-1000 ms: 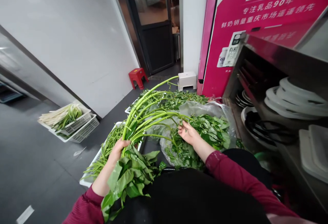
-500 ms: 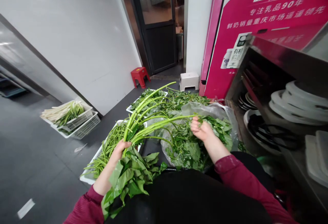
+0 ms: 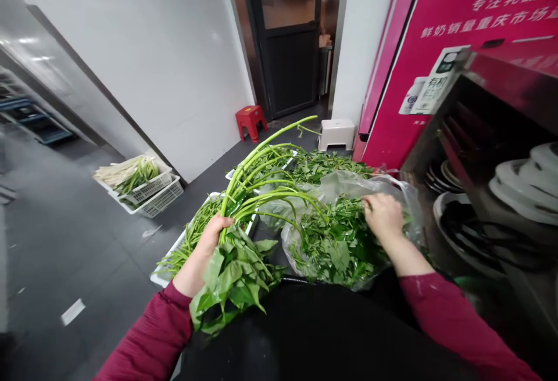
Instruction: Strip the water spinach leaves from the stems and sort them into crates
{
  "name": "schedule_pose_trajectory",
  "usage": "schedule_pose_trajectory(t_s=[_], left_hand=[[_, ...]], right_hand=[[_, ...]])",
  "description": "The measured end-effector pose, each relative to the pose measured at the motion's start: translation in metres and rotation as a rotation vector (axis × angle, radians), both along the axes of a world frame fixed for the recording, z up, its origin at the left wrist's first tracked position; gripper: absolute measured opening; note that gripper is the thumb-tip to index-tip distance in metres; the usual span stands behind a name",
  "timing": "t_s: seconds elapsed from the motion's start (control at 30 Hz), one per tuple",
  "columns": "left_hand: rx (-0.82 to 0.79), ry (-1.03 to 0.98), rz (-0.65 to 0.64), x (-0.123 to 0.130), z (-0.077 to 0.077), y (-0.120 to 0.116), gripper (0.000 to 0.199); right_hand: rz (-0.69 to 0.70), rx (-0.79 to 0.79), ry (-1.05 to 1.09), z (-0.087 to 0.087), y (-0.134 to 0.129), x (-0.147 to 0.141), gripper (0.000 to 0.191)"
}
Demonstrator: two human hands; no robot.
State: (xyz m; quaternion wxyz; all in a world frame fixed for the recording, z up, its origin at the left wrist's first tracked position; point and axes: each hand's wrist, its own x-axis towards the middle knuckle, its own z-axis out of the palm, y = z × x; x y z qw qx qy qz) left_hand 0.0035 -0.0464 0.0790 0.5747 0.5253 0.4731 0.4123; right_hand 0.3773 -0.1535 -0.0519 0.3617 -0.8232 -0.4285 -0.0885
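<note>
I saw the left hand (image 3: 209,240) closed around one bunch of leafy green stems (image 3: 238,270), left of one open plastic bag (image 3: 349,183), gripping near its leafy end, probably to keep the stems together. The right hand (image 3: 384,217) was curled over the greens (image 3: 337,247) in this bag; I could not tell if it pinched anything. Two stools (image 3: 251,121) stood beyond.

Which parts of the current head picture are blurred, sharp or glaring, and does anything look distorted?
Head view: stacked white round plates smeared; head view: long green stems in the left hand fairly sharp; head view: glossy white wall shows faint glare, its edges slanting, perhaps by lens or tilt.
</note>
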Motion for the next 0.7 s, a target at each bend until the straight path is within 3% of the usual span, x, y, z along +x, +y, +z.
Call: schedule_pose_trajectory(t_s=[0.1, 0.2, 0.27, 0.33, 0.43, 0.57, 0.7], left_hand=[[0.029, -0.089, -0.093, 0.007, 0.006, 0.000, 0.023], [0.041, -0.145, -0.189, 0.017, 0.012, -0.001, 0.028], [0.061, -0.146, -0.243, 0.024, 0.013, -0.003, 0.034], [0.078, -0.115, -0.292, 0.031, 0.010, -0.007, 0.041], [0.124, 0.013, -0.369, 0.035, -0.003, -0.009, 0.047], [0.323, 0.334, -0.483, 0.033, -0.027, -0.008, 0.044], [0.539, 0.564, -0.622, 0.032, -0.046, -0.010, 0.052]], right_hand=[[0.358, -0.160, 0.293, -0.002, -0.006, -0.052, 0.036], [0.920, -0.282, 0.719, -0.013, 0.004, -0.099, 0.027], [1.106, -0.188, 1.028, -0.018, 0.020, -0.116, 0.050], [1.114, -0.002, 1.368, -0.014, 0.039, -0.118, 0.071], [1.146, 0.315, 1.675, 0.007, 0.061, -0.105, 0.064], [1.258, 0.610, 1.665, 0.036, 0.065, -0.095, 0.050], [1.174, 0.736, 1.680, 0.045, 0.061, -0.104, 0.059]])
